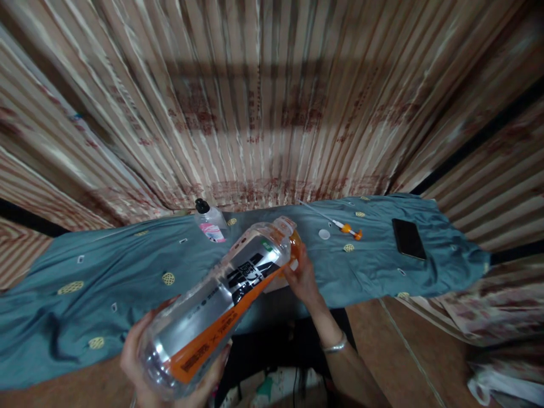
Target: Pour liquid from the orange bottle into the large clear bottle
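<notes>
My left hand [132, 350] is wrapped round the base of a large clear plastic bottle [215, 300] with a silver and orange label. The bottle is tilted, its neck pointing up and to the right. Close behind that neck, my right hand [304, 279] grips an orange, see-through bottle [294, 242], mostly hidden by the big one. Whether the two mouths touch, I cannot tell. To the right lies an orange and white dispenser pump [349, 229] with a long thin tube, beside a small white disc [324, 234].
A blue-green cloth with yellow motifs [140, 306] covers the narrow table. On it stands a small clear bottle [211, 224] with a black top and pink label. A black phone [408, 238] lies at the right. Striped curtains [272, 102] hang behind and at both sides.
</notes>
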A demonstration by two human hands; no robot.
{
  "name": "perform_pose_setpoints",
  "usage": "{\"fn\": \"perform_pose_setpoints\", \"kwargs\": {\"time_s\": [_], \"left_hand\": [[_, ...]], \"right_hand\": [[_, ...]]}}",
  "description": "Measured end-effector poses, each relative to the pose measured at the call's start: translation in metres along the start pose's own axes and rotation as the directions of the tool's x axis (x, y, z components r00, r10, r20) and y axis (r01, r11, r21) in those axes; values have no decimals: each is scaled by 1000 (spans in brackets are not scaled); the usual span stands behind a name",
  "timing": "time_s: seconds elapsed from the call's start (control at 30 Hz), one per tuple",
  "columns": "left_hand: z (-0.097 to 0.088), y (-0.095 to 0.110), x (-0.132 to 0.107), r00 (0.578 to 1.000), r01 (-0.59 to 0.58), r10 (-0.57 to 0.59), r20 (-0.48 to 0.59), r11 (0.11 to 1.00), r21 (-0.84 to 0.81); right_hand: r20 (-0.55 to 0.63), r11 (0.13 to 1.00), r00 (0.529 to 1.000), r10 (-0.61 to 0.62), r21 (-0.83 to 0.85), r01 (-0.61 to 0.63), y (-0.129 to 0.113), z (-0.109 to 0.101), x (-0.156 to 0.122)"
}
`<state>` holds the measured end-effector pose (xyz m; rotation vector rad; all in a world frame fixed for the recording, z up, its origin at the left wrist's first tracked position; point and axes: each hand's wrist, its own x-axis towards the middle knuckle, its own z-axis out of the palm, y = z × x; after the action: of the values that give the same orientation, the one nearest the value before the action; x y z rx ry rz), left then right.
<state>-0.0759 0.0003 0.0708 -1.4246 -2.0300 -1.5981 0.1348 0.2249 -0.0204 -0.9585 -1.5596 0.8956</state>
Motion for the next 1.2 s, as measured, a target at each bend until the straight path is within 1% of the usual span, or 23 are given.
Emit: {"fn": "perform_pose_setpoints", "kwargs": {"time_s": [0.03,0.1,0.17,0.2,0.23,0.3,0.4,0.43,0.47,0.5,0.53,0.57,0.6,0.63,0.7,0.73,0.8,0.87,0.9,0.93,1.0,1.07,1.2], "left_hand": [[-4,-7,-1,1000,-25,26,-13,999,28],[-9,-20,-1,995,-98,98,0,994,55],[-10,-25,-1,988,-154,154,-3,986,66],[-8,-25,-1,986,-166,167,-2,984,66],[-6,-22,-1,987,-162,163,-6,985,65],[0,-13,-1,992,-111,113,-48,992,56],[6,-2,-4,988,-4,10,-151,999,39],[6,0,-5,991,13,-8,-134,999,42],[5,-1,-5,997,24,-21,-70,998,51],[4,-2,-6,999,33,-31,-40,998,53],[2,-6,-7,996,56,-54,-66,998,38],[0,-10,-8,988,78,-74,-135,997,24],[-3,-15,-9,987,67,-63,-146,998,20],[-6,-20,-10,998,40,-38,-60,999,32],[-11,-28,-12,1000,2,-1,-24,999,43],[-12,-30,-13,1000,6,-6,-3,999,46],[-10,-27,-13,1000,10,-10,2,999,44],[-4,-17,-13,1000,6,-5,-19,999,37],[1,-10,-12,995,30,-26,-98,999,37],[4,-4,-12,990,30,-25,-137,999,35],[9,4,-11,988,42,-38,-147,999,26],[8,6,-11,991,41,-36,-127,999,32],[2,3,-5,1000,-14,15,-16,997,78]], "right_hand": [[-2,1000,1000,-1,0,1,0,0,1],[-2,1000,1000,-5,6,5,1,1,2],[2,1000,1000,-4,15,4,1,2,3],[2,1000,1000,-2,17,2,1,2,4],[2,1000,1000,-1,18,1,1,2,4],[-2,1000,1000,-5,10,5,1,2,3],[-7,1000,1000,-9,-18,9,0,2,2],[-8,1000,1000,-8,-28,8,1,2,2],[-8,999,1000,-9,-36,9,1,2,2],[-6,999,1000,-13,-42,13,2,2,2],[-2,999,1000,-19,-47,19,3,2,2],[3,998,1000,-27,-51,27,4,2,2],[7,998,999,-35,-55,35,5,2,1],[11,998,999,-40,-57,40,5,2,1],[16,997,999,-45,-55,46,6,1,1],[18,998,999,-46,-53,47,5,1,0],[20,998,999,-44,-53,45,4,1,0],[19,998,999,-35,-55,36,2,0,0],[19,998,999,-29,-55,30,1,0,0],[19,998,1000,-24,-51,25,1,-1,-1],[16,999,1000,-18,-43,19,0,-2,-1],[7,999,1000,-14,-34,14,1,-2,-2],[-6,999,1000,13,-35,-13,0,-3,-3]]}}
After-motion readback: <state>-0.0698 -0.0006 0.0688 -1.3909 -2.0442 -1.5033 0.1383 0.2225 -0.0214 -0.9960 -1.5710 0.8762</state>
